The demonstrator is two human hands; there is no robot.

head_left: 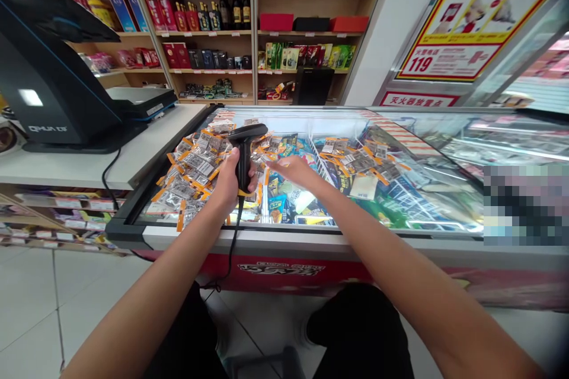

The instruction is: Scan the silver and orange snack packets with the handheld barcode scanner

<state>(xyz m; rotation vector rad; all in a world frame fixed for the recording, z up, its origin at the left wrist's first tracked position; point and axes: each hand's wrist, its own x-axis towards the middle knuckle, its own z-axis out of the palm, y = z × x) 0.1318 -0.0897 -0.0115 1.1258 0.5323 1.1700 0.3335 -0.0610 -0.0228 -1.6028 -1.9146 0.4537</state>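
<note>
My left hand (231, 177) is wrapped around the handle of a black barcode scanner (243, 160), held upright above the glass top of a chest freezer. Its cable hangs down in front of the freezer. Just right of the scanner, my right hand (293, 169) points left with its fingertips together at the orange edge of a small clear packet (265, 176). The fingertips look closed on that edge, though the scanner partly hides the packet. Many similar packets (198, 160) with orange edges and barcode labels lie heaped at the left, and another group (355, 157) lies to the right.
The chest freezer (178, 240) holds colourful bags and wire baskets under its glass. A checkout terminal (57, 83) stands on the white counter (89, 167) at left. Shelves (200, 35) of bottles and boxes stand behind. A poster (480, 18) hangs at right.
</note>
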